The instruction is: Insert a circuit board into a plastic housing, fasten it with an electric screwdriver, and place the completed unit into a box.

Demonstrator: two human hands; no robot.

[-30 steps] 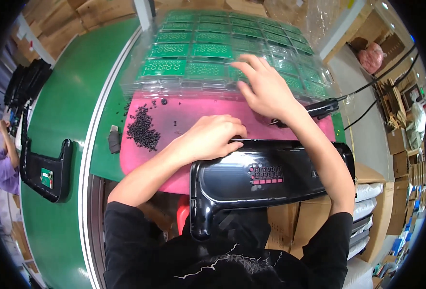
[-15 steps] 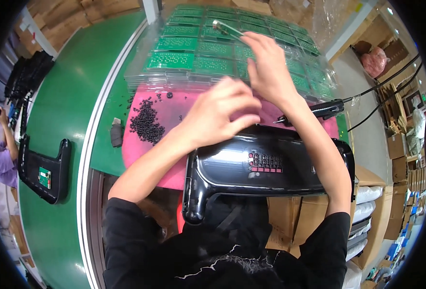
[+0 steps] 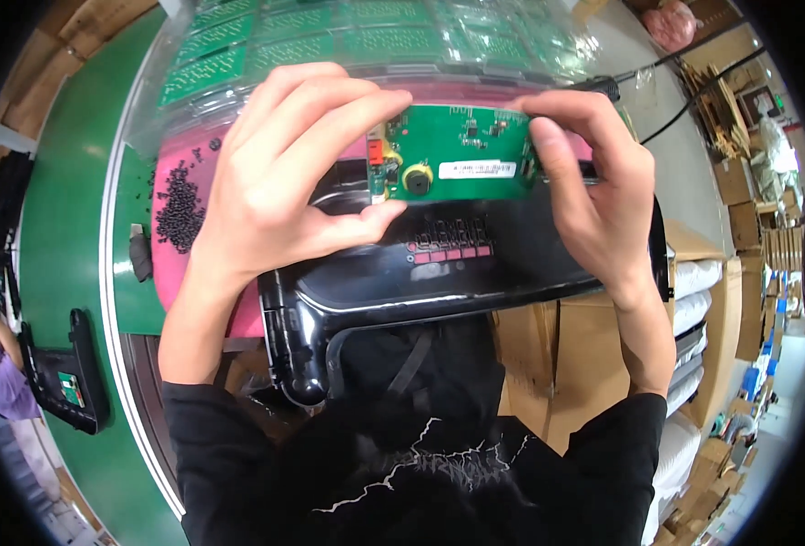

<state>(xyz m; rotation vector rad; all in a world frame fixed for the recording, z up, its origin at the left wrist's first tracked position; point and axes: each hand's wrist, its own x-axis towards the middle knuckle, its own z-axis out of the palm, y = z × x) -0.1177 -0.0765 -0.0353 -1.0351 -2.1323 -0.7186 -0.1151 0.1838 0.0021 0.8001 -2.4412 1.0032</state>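
Two bare hands hold a small green rectangular circuit board (image 3: pixel 455 153) at centre frame, the left hand (image 3: pixel 279 177) pinching its left end between thumb and fingers, the right hand (image 3: pixel 593 187) clasping its right end. The board hovers above a glossy black plastic housing (image 3: pixel 420 273) with a row of pink buttons. Clear plastic trays of green boards (image 3: pixel 329 41) fill the upper frame; black pellets (image 3: pixel 179 205) lie on a pink mat (image 3: pixel 167 273) at left, on a green conveyor belt (image 3: pixel 61 237)

glossy black plastic housing (image 3: pixel 475 273), matt green circuit board (image 3: pixel 461 155)
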